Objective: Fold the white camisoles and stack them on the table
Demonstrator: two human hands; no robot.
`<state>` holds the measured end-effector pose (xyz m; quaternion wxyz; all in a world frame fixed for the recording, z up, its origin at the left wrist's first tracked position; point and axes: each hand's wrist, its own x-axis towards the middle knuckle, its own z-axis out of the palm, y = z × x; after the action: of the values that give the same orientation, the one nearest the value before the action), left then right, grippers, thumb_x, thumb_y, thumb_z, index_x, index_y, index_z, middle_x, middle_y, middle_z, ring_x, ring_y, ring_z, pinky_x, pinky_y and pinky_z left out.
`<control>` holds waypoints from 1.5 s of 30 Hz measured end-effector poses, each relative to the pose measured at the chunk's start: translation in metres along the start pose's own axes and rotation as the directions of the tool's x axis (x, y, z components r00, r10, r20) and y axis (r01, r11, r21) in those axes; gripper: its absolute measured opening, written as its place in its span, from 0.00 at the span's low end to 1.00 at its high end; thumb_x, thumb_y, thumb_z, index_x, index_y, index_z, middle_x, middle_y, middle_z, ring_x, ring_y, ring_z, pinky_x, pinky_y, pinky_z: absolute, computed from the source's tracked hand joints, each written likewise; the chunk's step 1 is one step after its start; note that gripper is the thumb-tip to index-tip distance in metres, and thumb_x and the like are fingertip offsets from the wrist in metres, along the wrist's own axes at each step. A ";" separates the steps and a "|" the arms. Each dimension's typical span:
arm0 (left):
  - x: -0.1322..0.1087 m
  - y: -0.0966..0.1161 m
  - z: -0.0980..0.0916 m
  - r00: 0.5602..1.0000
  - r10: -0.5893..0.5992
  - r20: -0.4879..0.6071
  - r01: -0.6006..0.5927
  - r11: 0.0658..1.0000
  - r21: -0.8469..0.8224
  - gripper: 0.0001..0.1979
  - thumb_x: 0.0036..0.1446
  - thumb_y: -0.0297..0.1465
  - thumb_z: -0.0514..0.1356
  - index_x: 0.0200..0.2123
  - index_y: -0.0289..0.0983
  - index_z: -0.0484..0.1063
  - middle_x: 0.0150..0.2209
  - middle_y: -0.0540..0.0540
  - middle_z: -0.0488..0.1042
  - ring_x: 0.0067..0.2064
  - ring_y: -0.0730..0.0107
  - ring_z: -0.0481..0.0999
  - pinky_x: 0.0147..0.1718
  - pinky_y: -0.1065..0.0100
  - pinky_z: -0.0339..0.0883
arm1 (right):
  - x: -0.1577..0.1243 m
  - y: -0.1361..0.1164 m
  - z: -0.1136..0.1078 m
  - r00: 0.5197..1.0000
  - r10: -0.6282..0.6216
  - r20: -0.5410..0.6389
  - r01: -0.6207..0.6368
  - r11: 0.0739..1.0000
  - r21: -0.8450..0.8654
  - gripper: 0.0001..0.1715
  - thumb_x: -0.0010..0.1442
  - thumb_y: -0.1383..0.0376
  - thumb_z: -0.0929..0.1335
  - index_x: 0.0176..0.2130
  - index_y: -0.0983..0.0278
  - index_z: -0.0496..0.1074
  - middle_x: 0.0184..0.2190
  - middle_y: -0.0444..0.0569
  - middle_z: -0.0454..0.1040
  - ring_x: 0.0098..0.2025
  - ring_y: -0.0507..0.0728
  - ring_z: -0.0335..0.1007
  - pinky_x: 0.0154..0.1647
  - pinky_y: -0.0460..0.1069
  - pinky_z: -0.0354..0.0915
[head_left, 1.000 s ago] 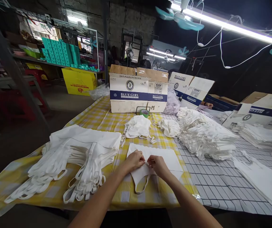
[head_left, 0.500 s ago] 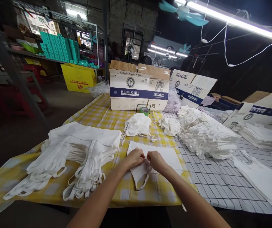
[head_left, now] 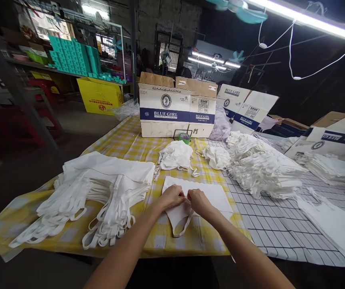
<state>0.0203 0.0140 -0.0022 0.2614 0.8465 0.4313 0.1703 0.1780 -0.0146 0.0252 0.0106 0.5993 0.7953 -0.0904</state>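
Fingers (head_left: 181,194) of the left hand (head_left: 172,195) and right hand (head_left: 199,201) are pinching the white top (head_left: 216,195), both sets closing on its edge, nearly meeting, knuckles up; exact fingertip contact is being hidden by the hands. White top is lying flat on the bench (head_left: 160,243), directly in front of the person, on the yellow checked cloth (head_left: 124,142). One strap (head_left: 181,233) is looping from the top toward the near bench edge, just below the hands. Thin white strip (head_left: 233,259) is hanging at the bench edge beside the right forearm; can't tell what it belongs to.

Left of the hands, a thick pile of white tops (head_left: 108,166) is sitting, straps bunching toward the near edge. Beyond the hands, a small white heap (head_left: 176,155) is resting, another crumpled heap (head_left: 217,157) lying to its right. Big white stack (head_left: 259,164) is leaning farther right, mostly on the grid cloth (head_left: 250,224). Single white garment (head_left: 331,224) is lying at far right. Green tape roll (head_left: 185,138) is standing before the printed carton (head_left: 164,127). Yellow box (head_left: 98,96) is sitting past the bench, back left, teal boxes (head_left: 72,54) stacking up behind.
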 end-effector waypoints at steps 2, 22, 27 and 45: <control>0.000 0.001 -0.001 1.000 0.006 0.006 -0.006 1.000 -0.002 0.11 0.48 0.30 0.55 0.31 0.37 0.77 0.32 0.45 0.75 0.38 0.66 0.71 0.38 0.70 0.61 | 0.000 -0.001 0.000 1.000 -0.003 0.001 0.003 1.000 -0.001 0.10 0.53 0.74 0.63 0.33 0.67 0.72 0.32 0.53 0.74 0.33 0.55 0.69 0.28 0.45 0.51; -0.008 0.004 -0.004 1.000 -0.021 0.010 0.022 0.999 -0.030 0.10 0.49 0.33 0.56 0.31 0.37 0.75 0.34 0.45 0.72 0.41 0.64 0.69 0.38 0.69 0.61 | -0.025 -0.013 0.007 0.983 0.150 -0.104 -0.080 0.867 0.491 0.14 0.59 0.66 0.58 0.41 0.65 0.68 0.25 0.45 0.72 0.27 0.52 0.68 0.28 0.44 0.59; -0.029 -0.006 -0.028 0.991 0.058 0.119 -0.029 0.972 -0.233 0.17 0.48 0.35 0.59 0.43 0.40 0.73 0.46 0.47 0.70 0.47 0.65 0.67 0.46 0.69 0.60 | -0.091 -0.024 0.014 0.989 0.124 -0.076 0.021 0.396 0.918 0.19 0.56 0.58 0.63 0.46 0.63 0.65 0.18 0.39 0.64 0.22 0.52 0.65 0.26 0.46 0.62; 0.027 -0.028 -0.034 0.765 -0.544 -0.345 0.612 0.781 0.126 0.20 0.50 0.35 0.57 0.43 0.26 0.65 0.47 0.25 0.66 0.50 0.46 0.67 0.43 0.57 0.60 | -0.056 0.116 -0.005 0.795 0.549 -0.258 -0.394 0.791 0.468 0.17 0.58 0.64 0.60 0.46 0.65 0.66 0.43 0.54 0.69 0.44 0.58 0.65 0.41 0.49 0.60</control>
<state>0.0003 0.0593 0.0104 0.1350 0.6607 0.7227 0.1516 0.3050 -0.0364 0.0220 -0.2411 0.7772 0.5680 -0.1232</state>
